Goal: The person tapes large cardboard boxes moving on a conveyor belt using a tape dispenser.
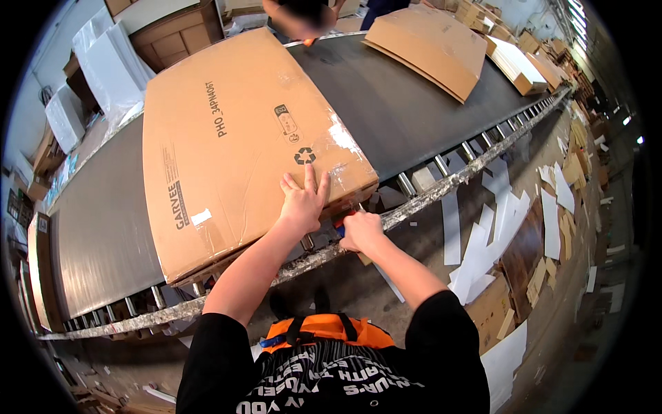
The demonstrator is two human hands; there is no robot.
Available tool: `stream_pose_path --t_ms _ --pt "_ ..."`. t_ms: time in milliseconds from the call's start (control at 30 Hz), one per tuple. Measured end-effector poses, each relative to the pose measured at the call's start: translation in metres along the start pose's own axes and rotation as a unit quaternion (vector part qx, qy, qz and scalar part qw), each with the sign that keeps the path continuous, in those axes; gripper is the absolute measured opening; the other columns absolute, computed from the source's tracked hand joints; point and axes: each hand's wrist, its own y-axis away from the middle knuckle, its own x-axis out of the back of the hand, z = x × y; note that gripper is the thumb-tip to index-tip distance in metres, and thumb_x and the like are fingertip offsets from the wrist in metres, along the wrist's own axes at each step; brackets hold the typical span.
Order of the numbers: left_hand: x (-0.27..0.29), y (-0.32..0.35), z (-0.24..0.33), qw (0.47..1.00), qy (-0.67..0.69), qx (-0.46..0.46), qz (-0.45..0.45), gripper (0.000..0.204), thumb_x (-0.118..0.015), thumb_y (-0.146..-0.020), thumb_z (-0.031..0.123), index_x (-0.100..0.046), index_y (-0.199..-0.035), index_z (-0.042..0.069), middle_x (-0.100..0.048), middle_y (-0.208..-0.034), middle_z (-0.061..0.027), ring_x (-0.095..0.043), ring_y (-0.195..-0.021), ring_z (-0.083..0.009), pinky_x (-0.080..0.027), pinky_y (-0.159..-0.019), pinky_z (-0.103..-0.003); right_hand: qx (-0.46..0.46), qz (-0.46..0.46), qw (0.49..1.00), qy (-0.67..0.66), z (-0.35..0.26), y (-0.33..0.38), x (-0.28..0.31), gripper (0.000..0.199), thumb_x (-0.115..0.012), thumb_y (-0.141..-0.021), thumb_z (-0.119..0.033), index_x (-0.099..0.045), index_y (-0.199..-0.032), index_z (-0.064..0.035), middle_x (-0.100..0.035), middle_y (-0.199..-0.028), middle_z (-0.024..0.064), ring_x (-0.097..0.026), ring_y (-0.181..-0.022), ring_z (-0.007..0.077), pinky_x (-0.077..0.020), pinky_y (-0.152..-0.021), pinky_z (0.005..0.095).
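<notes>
A large, flat brown cardboard box (241, 159) lies on the dark conveyor belt, with clear tape along its edges and corners. My left hand (303, 203) rests on top of it near the front right corner, fingers spread. Just to the right, my right hand (360, 231) is closed around what looks like a box cutter (339, 226) with a red and blue handle. A thin tip points up beside the box's near side. My fist hides most of the tool.
Flattened cardboard (431, 52) and a white-topped carton (516, 63) lie farther along the belt (414, 131). Metal rollers line its worn near rail (441, 188). Across the belt stands another person (303, 17). Board scraps (493, 228) litter the floor at right.
</notes>
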Motion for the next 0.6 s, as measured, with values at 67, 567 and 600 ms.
stream_pose_path --t_ms 67,567,600 --pt "-0.005 0.005 -0.002 1.0 0.012 0.01 -0.014 0.113 -0.079 -0.066 0.037 -0.015 -0.155 0.01 -0.02 -0.154 -0.0308 -0.04 -0.123 -0.0649 -0.04 -0.102 -0.063 -0.029 -0.046 0.997 -0.045 -0.001 0.021 0.042 0.037 -0.068 -0.069 -0.031 -0.074 -0.102 -0.0152 -0.07 -0.102 0.0156 -0.068 -0.099 0.0336 -0.0538 -0.087 0.0406" --pt "-0.017 -0.001 0.002 0.997 0.061 0.021 0.046 0.1 -0.072 -0.07 0.032 -0.021 -0.154 0.011 -0.023 -0.155 -0.0287 -0.039 -0.123 -0.0656 -0.035 -0.104 -0.065 -0.048 0.013 0.998 0.03 -0.01 -0.102 0.186 0.048 -0.073 -0.06 -0.032 -0.073 -0.103 -0.0084 -0.071 -0.104 0.0178 -0.069 -0.099 0.0293 -0.0539 -0.087 0.0373" --pt "-0.019 0.002 0.0 0.997 0.062 0.018 0.037 0.1 -0.072 -0.07 0.032 -0.021 -0.154 0.011 -0.023 -0.155 -0.0287 -0.039 -0.124 -0.0654 -0.035 -0.104 -0.065 -0.037 -0.034 0.999 -0.005 -0.008 -0.099 0.188 0.051 -0.077 -0.054 -0.033 -0.074 -0.098 -0.006 -0.071 -0.102 0.0186 -0.07 -0.097 0.0296 -0.0546 -0.086 0.0368"
